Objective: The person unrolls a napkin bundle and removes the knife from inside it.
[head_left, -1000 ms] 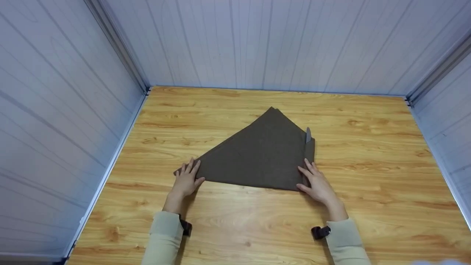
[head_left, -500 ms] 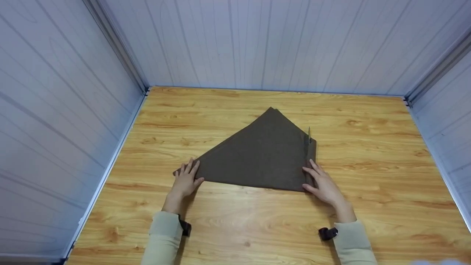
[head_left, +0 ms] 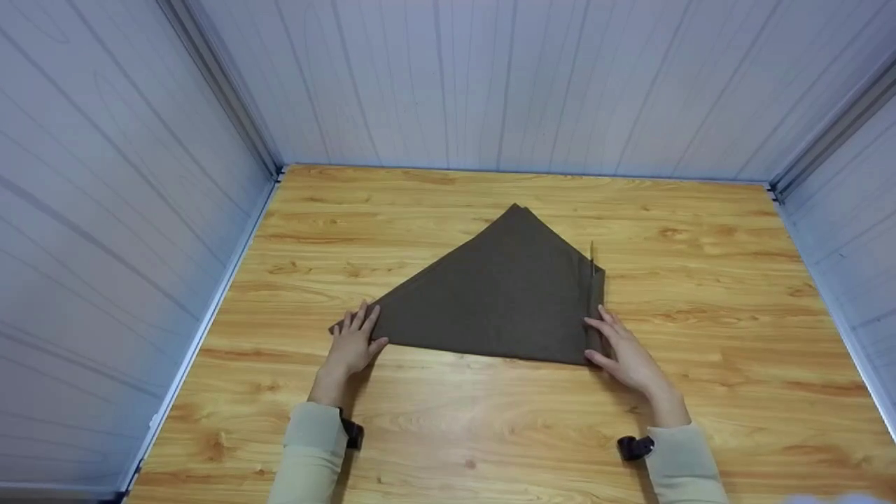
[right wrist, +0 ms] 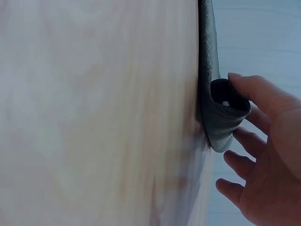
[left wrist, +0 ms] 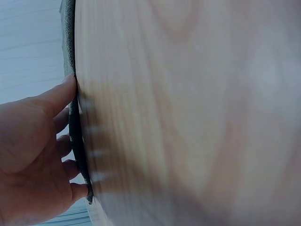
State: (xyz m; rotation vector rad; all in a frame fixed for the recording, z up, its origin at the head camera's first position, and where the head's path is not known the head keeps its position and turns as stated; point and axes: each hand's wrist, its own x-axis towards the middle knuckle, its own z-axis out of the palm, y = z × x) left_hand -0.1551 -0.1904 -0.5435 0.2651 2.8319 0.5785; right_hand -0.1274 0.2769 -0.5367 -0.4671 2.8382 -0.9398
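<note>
The roll [head_left: 597,288] along the right end of the brown cloth [head_left: 497,301] lies directly under the fingers of my right hand [head_left: 630,360], its long axis pointing away from me toward the far edge of the desk [head_left: 455,420], so it runs across the cloth's own longer line, which goes from left to right. A thin dark sliver [head_left: 592,257] sticks out past the roll's far end, nearly in line with it; I cannot tell from here what it is. My right hand is much the nearer to both. The cloth lies on the middle of the desk, well apart from its left and right edges, with one corner pointing to the far edge, where a pale panel [head_left: 455,84] stands. My right thumb and fingers bend loosely round the roll near its closer end; the wrist view shows the thumb on one side of the roll's hollow mouth and fingers against the other, the last two curved beside it, free of the cloth. My left hand [head_left: 353,350] lies on the narrow tip toward the desk's left edge, fingers spread wide, thumb out along the near hem, pressing on the fabric without any grip.
</note>
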